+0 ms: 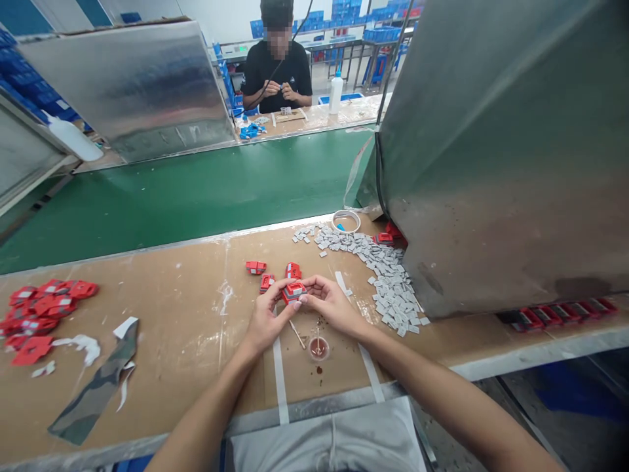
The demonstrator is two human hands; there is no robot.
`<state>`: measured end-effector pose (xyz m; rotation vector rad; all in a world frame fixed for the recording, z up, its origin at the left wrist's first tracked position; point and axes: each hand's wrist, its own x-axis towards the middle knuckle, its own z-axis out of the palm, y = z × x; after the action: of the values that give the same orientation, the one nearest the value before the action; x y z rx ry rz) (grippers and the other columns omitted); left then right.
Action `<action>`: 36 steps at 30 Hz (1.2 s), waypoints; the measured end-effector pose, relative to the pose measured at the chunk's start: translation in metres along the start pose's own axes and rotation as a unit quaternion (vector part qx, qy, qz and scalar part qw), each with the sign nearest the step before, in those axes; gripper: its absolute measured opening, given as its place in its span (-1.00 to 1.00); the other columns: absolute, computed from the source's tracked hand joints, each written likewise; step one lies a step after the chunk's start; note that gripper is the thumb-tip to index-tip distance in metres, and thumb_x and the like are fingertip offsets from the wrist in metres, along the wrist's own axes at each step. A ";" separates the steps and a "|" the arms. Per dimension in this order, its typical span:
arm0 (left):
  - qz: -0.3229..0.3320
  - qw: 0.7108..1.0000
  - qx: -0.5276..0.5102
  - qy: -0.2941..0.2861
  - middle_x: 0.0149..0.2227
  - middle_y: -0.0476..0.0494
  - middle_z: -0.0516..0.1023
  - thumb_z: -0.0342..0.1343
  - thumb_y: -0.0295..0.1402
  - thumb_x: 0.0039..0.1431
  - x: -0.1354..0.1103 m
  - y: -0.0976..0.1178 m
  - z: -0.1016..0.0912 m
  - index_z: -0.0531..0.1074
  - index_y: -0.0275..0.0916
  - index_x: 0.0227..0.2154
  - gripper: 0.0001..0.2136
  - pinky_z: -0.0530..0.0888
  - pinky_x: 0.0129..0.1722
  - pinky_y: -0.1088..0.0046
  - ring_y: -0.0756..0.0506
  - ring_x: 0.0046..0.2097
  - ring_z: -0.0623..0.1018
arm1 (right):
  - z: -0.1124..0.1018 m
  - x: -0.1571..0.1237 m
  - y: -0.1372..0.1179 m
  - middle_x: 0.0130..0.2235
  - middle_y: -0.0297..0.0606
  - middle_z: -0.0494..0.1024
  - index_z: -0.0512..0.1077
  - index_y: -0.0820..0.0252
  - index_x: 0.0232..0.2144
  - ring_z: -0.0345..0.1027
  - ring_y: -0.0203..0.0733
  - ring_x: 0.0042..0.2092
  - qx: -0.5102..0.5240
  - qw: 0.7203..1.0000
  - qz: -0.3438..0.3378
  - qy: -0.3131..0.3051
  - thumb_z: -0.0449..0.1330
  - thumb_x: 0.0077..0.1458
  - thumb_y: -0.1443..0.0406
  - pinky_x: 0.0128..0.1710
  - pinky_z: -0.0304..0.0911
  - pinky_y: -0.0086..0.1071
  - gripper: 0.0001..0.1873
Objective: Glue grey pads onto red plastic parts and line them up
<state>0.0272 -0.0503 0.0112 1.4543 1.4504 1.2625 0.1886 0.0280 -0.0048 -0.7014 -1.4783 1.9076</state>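
Over the brown bench, left hand and right hand pinch one red part between fingertips; it wants steady, level support above the glue cup.

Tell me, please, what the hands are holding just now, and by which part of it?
Both hands, left hand and right hand, hold one small red part between their fingertips, pinching it at its left and right ends.

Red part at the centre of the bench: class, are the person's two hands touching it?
Touching. The head view shows the left hand and right hand closing fingertips on the red part from both sides.
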 end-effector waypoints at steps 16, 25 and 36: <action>0.172 0.960 0.213 -0.060 0.00 -0.30 0.61 0.11 -0.34 0.28 0.000 -0.001 -0.011 0.43 -0.25 0.08 -0.68 0.54 0.02 0.30 -0.17 0.00 0.61 | -0.007 -0.001 -0.015 -0.30 -0.26 0.34 0.31 0.19 -0.44 0.29 -0.21 -0.25 -0.286 0.935 -0.203 -0.058 0.13 0.27 0.37 -0.20 0.24 -0.36 -0.80; 0.121 0.980 0.136 -0.084 0.02 -0.26 0.59 0.10 -0.20 0.26 0.010 -0.002 -0.024 0.37 -0.14 0.16 -0.58 0.60 -0.14 0.27 -0.18 -0.17 0.65 | -0.030 -0.103 -0.094 -0.21 -0.23 0.46 0.34 0.18 -0.38 0.36 -0.20 -0.18 -0.371 0.912 -0.168 0.048 0.16 0.28 0.35 -0.14 0.26 -0.35 -0.86; 0.128 0.917 0.377 0.031 0.00 -0.36 0.55 -0.11 -0.09 0.29 0.038 -0.030 -0.007 0.41 -0.21 0.09 -0.55 0.50 -0.02 0.00 -0.38 0.01 0.56 | -0.186 -0.223 -0.029 -0.25 -0.17 0.41 0.34 0.17 -0.40 0.33 -0.15 -0.34 -0.587 0.629 0.067 0.506 0.08 0.20 0.28 -0.30 0.25 -0.31 -0.86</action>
<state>0.0080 -0.0108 -0.0102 2.1747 1.9623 0.9231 0.4769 -0.0127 -0.0113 -2.0207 -1.6181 0.0320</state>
